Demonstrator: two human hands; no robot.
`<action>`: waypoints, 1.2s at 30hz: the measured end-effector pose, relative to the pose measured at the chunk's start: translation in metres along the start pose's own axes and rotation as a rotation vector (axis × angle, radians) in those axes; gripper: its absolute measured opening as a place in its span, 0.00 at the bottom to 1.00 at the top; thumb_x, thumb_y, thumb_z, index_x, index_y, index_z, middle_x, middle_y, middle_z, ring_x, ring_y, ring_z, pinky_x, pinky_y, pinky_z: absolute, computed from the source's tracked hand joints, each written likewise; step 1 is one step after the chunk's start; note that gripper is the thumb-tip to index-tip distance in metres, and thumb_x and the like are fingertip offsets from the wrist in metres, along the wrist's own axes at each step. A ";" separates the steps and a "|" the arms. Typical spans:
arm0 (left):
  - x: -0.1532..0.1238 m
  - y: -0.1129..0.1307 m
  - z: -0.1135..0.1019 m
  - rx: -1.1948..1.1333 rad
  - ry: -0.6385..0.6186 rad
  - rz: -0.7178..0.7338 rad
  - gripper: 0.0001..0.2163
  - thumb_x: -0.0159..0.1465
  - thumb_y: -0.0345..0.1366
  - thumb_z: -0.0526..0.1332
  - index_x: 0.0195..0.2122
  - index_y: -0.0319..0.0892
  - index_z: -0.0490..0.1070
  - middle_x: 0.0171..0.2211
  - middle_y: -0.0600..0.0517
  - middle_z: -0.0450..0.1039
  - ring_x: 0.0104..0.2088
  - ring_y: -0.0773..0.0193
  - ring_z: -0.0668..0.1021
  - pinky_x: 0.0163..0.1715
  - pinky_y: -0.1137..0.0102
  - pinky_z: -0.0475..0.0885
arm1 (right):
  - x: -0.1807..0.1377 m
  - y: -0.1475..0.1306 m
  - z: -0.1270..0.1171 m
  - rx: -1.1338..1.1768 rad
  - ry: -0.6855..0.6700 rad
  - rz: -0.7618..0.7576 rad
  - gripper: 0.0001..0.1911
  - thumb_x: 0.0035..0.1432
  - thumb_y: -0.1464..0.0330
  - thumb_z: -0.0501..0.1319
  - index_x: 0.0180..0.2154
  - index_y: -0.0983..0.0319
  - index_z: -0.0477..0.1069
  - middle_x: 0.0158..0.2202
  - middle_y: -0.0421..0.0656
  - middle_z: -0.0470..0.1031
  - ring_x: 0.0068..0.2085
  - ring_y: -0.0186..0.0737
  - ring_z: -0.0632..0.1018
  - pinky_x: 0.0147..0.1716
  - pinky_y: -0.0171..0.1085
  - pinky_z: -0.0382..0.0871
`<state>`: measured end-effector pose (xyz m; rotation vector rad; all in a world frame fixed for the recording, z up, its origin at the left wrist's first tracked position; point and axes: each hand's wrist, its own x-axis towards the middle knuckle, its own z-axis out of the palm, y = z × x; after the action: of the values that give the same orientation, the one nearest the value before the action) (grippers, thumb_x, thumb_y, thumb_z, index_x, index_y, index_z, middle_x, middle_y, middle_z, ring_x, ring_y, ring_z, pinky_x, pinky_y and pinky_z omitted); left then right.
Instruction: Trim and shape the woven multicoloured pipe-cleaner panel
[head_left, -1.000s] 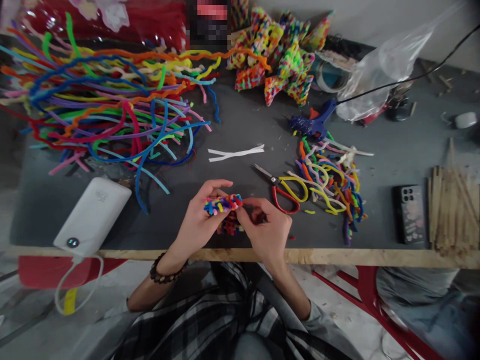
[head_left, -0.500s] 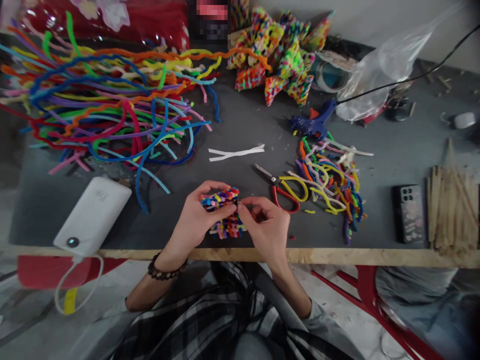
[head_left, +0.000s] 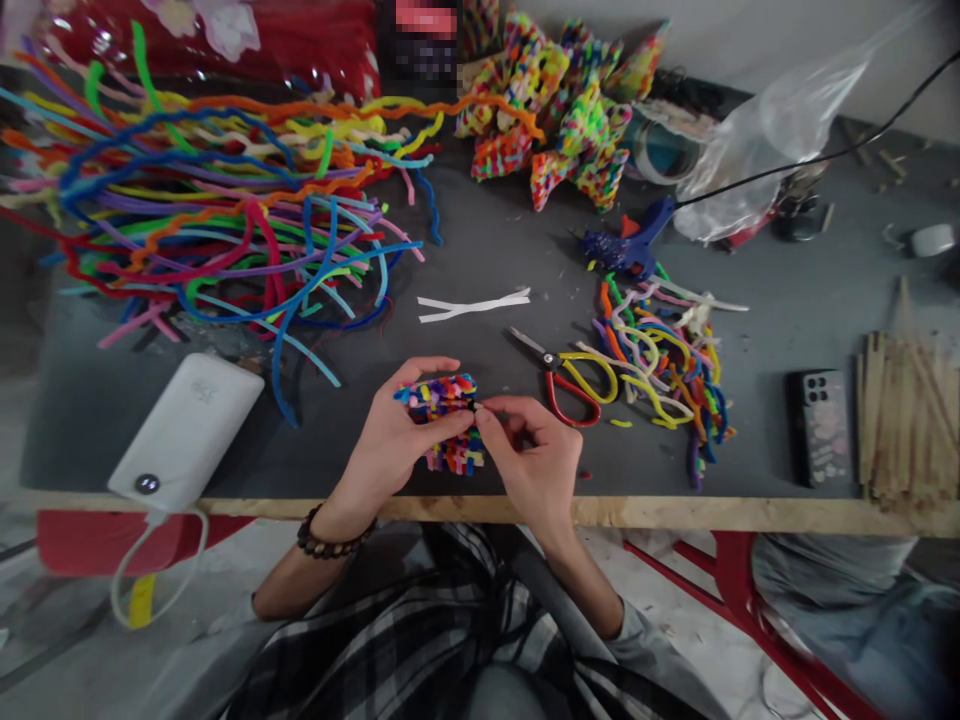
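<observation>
A multicoloured woven piece of pipe cleaners (head_left: pixel 448 392) is held just above the table's front edge. My left hand (head_left: pixel 394 430) grips it from the left, thumb pressed across its face and fingers behind it. At its right edge, my right hand (head_left: pixel 531 447) pinches with thumb and index finger. The fingertips hide most of what they pinch, perhaps the end of a strip. Right of my right hand lie scissors (head_left: pixel 550 360) with one red and one yellow handle. Two crossed white strips (head_left: pixel 472 305) lie beyond my hands.
Long pipe cleaners (head_left: pixel 225 220) spread over the left. Cut pieces (head_left: pixel 660 350) lie right, below a blue glue gun (head_left: pixel 630 243). Woven stars (head_left: pixel 577 120) stand at the back. A white power bank (head_left: pixel 187 430), a phone (head_left: pixel 821 428) and wooden sticks (head_left: pixel 904 420) line the front.
The woven piece has tilted and shifted slightly in my left hand, showing more of its upper face. My right hand keeps its pinch at the right edge, barely moved.
</observation>
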<state>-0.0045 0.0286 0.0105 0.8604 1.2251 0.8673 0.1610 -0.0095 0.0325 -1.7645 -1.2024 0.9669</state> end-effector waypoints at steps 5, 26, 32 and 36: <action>-0.002 0.002 0.000 0.001 -0.051 -0.043 0.31 0.54 0.37 0.80 0.59 0.50 0.75 0.33 0.56 0.80 0.30 0.63 0.80 0.30 0.70 0.77 | 0.001 0.000 0.001 -0.032 0.015 0.017 0.05 0.63 0.65 0.69 0.37 0.59 0.84 0.20 0.32 0.69 0.21 0.30 0.68 0.23 0.32 0.63; -0.002 0.001 0.002 0.121 0.101 0.030 0.31 0.56 0.32 0.75 0.61 0.51 0.74 0.28 0.59 0.78 0.23 0.66 0.78 0.23 0.71 0.74 | -0.010 -0.003 -0.011 0.145 -0.180 0.072 0.12 0.70 0.62 0.65 0.48 0.57 0.86 0.28 0.38 0.80 0.25 0.33 0.70 0.24 0.34 0.63; -0.005 0.001 0.004 0.155 0.087 0.015 0.33 0.58 0.30 0.73 0.65 0.52 0.71 0.25 0.61 0.75 0.15 0.72 0.70 0.15 0.75 0.65 | -0.013 0.002 -0.001 -0.157 -0.120 -0.351 0.11 0.70 0.70 0.65 0.49 0.59 0.85 0.39 0.42 0.89 0.33 0.38 0.85 0.37 0.37 0.76; -0.002 -0.001 0.002 0.135 0.083 0.030 0.30 0.58 0.33 0.75 0.62 0.49 0.73 0.37 0.55 0.82 0.28 0.67 0.80 0.29 0.72 0.77 | -0.007 0.001 -0.003 -0.165 -0.048 -0.297 0.11 0.70 0.69 0.64 0.47 0.59 0.86 0.39 0.42 0.89 0.32 0.37 0.84 0.36 0.37 0.75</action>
<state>-0.0023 0.0262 0.0111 0.9610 1.3580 0.8594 0.1623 -0.0167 0.0336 -1.6326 -1.5609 0.7563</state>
